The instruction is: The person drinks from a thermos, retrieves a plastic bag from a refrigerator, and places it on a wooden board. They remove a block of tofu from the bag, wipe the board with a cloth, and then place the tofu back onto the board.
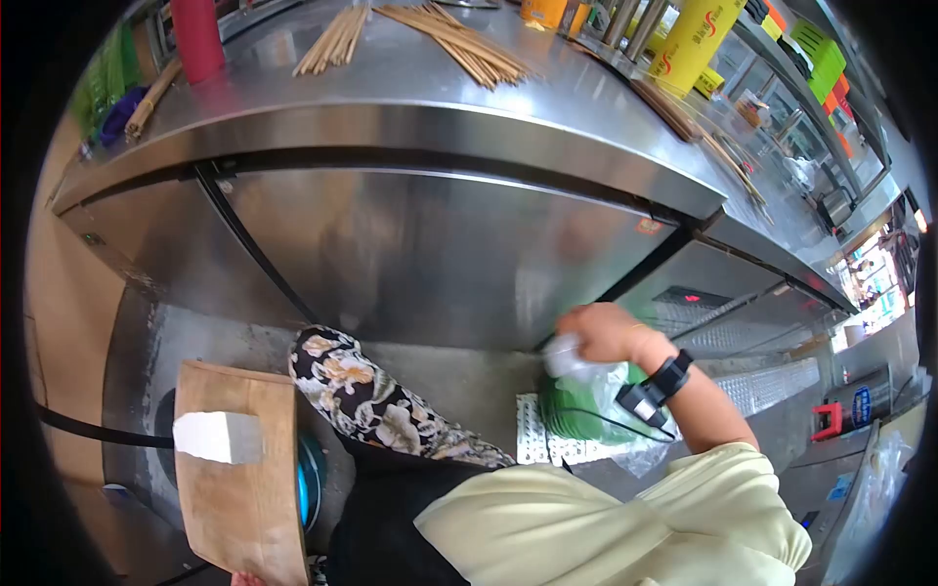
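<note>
My right hand [604, 334] is closed on the gathered top of a clear plastic bag [567, 359], low in front of the steel cabinet. Inside or behind the bag, green ribbed round things [575, 408] show through, close over a white perforated mat [531, 430]. A black band with a small device sits on that wrist. At the lower left, a wooden board [239, 498] lies beside my leg, a torn white piece [217, 437] on its face. Only a few fingers of my left hand [247, 578] show, curled at the board's bottom edge; the rest is out of frame.
Bundles of wooden sticks [459, 44] lie on the steel counter [391, 88], near a red cylinder [198, 39] and a yellow roll [699, 39]. Closed steel doors [410, 254] face me. A blue bucket [309, 479] stands partly under the board. Clear plastic [874, 488] hangs at the right.
</note>
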`<state>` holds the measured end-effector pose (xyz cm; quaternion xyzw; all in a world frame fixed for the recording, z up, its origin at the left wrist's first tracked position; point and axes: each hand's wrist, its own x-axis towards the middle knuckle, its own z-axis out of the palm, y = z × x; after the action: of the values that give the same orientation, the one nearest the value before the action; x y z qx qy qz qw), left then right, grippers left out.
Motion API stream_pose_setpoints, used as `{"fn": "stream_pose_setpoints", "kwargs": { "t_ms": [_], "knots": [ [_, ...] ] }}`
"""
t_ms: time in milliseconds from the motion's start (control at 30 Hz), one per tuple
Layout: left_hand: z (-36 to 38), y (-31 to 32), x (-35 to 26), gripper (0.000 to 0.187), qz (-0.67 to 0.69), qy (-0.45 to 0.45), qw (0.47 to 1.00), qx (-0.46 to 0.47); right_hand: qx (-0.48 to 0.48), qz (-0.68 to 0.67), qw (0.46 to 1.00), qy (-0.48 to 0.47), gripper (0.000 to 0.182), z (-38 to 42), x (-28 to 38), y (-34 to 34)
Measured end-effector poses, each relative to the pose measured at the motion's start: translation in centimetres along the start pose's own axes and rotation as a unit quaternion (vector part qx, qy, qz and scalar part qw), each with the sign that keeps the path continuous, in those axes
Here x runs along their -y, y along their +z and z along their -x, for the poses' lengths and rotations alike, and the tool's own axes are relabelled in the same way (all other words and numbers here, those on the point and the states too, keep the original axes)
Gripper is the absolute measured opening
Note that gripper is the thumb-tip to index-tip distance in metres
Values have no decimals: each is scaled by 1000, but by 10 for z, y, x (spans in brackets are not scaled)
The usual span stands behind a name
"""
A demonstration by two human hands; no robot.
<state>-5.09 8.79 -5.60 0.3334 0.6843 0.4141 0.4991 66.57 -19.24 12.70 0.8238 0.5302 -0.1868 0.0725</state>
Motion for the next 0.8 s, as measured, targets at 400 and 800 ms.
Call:
{"fn": "stream_pose_setpoints", "kwargs": {
  "t_ms": [400,800],
  "knots": [
    [-44,-41,53,20,-21,17,996,86,232,-3,901,368,37,56,-119,211],
    [11,22,27,11,-69,167,982,49,343,104,913,195,39,43,-183,177]
  ]
}}
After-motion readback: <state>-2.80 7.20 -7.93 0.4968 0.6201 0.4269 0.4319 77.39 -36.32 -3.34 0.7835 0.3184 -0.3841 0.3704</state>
